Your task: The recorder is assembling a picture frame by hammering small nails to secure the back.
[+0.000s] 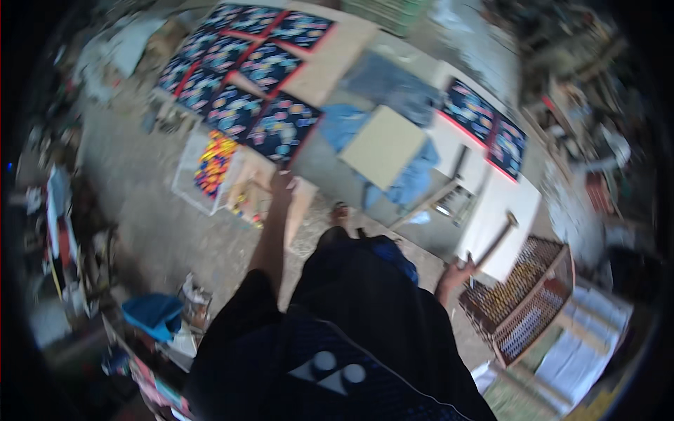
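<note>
At the right side of the low table, my right hand (458, 272) is closed round the handle of a hammer (497, 243). The hammer's head lies over a white board (518, 198). My left hand (283, 179) reaches to the near edge of a dark patterned square panel (283, 128) with red edging; blur hides its fingers. Several more such panels (225, 52) lie side by side at the far left, and two others (469, 109) rest on the white board. In the middle a plain beige square board (384, 146) sits on blue cloth (414, 184).
A white basket (184, 175) of small orange, yellow and purple pieces (215, 163) stands left of the table. At the right is a brown slatted crate (540, 298). A second long-handled tool (430, 203) lies on the table. A green crate (393, 14) stands beyond.
</note>
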Demonstrator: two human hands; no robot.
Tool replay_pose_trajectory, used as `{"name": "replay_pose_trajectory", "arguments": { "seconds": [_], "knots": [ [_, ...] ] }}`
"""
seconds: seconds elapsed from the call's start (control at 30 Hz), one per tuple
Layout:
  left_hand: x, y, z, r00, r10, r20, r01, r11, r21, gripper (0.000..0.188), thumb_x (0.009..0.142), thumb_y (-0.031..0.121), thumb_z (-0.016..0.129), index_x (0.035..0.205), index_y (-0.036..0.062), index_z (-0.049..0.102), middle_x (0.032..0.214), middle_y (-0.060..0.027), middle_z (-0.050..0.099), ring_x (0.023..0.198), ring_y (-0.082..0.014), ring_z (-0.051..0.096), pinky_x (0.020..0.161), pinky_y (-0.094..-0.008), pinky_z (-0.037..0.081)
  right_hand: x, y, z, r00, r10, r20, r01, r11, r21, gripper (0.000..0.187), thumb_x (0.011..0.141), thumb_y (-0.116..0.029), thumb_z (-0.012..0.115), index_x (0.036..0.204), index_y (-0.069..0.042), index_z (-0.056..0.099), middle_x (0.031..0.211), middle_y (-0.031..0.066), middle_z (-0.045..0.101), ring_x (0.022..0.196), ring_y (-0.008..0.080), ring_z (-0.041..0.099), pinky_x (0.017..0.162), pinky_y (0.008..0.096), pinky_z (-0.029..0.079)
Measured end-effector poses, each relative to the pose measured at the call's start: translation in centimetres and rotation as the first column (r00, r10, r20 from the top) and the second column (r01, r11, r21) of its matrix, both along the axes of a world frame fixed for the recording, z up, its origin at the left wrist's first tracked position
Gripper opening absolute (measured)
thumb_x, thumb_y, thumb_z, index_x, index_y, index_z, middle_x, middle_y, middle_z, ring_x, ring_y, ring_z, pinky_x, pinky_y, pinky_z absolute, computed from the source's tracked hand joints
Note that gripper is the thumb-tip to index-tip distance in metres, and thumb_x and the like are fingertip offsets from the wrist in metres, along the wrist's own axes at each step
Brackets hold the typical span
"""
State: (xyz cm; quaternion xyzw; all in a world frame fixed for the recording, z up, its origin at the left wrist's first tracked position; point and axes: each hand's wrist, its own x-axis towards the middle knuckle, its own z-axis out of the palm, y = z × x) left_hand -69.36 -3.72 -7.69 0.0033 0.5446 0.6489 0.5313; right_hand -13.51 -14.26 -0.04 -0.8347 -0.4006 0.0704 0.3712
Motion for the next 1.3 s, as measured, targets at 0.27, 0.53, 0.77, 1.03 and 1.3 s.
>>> {"name": "replay_pose_trajectory", "arguments": {
  "seconds": [0.27,0.53,0.77,1.03,1.3],
  "knots": [
    [2.4,2.7,5.9,0.953,0.288,-0.098,-0.304,0.917,-0.259,0.039,0.090,0.029,0.074,0.114,0.0038,0.056,0.087,-0.0028,0.057,0.068,-0.0115,0.055,0.058,-0.0274,0.043,-2.2,1.9,2.3,0.989,0.116,0.097,-0.103,0.987,-0.125,0.045,0.096,-0.013,0.057,0.138,0.001,0.054,0.137,0.0230,0.046,0.125,0.0388,0.050,0.104,0.0475,0.042],
    [2.0,3.4,7.0,0.940,0.319,0.120,-0.311,0.947,-0.076,0.032,0.089,0.038,0.076,0.095,0.0123,0.057,0.070,0.0019,0.048,0.056,-0.0088,0.046,0.058,-0.0269,0.041,-7.5,7.9,6.0,0.962,0.270,-0.032,-0.268,0.962,0.057,0.040,0.101,-0.014,0.052,0.139,-0.001,0.052,0.139,0.0190,0.043,0.121,0.0305,0.051,0.093,0.0397,0.049],
    [1.5,2.7,8.8,0.998,-0.015,-0.056,0.033,0.944,0.329,0.014,0.103,0.022,0.060,0.108,0.0084,0.061,0.076,0.0033,0.055,0.061,-0.0085,0.050,0.058,-0.0267,0.045,-7.9,9.3,7.4,0.952,0.189,-0.239,-0.162,0.978,0.130,0.040,0.097,-0.002,0.055,0.136,0.000,0.056,0.136,0.0173,0.052,0.123,0.0280,0.056,0.095,0.0375,0.052],
    [9.0,-2.5,19.9,0.973,-0.115,-0.198,0.155,0.968,0.198,0.020,0.100,0.026,0.063,0.099,0.0070,0.066,0.081,-0.0017,0.066,0.072,-0.0106,0.060,0.069,-0.0270,0.047,-2.2,6.3,4.7,0.903,0.064,-0.424,-0.071,0.997,0.000,0.034,0.101,-0.021,0.053,0.125,0.000,0.065,0.101,0.0178,0.074,0.094,0.0274,0.070,0.086,0.0380,0.053],
    [26.3,-3.0,23.5,0.941,-0.301,-0.154,0.329,0.918,0.219,0.016,0.099,0.018,0.059,0.104,0.0037,0.065,0.092,-0.0029,0.068,0.076,-0.0101,0.061,0.068,-0.0269,0.047,4.8,12.5,2.2,0.947,0.298,-0.119,-0.320,0.909,-0.268,0.042,0.096,-0.035,0.058,0.114,0.003,0.058,0.086,0.0230,0.073,0.077,0.0396,0.072,0.070,0.0501,0.056]
  ]
}}
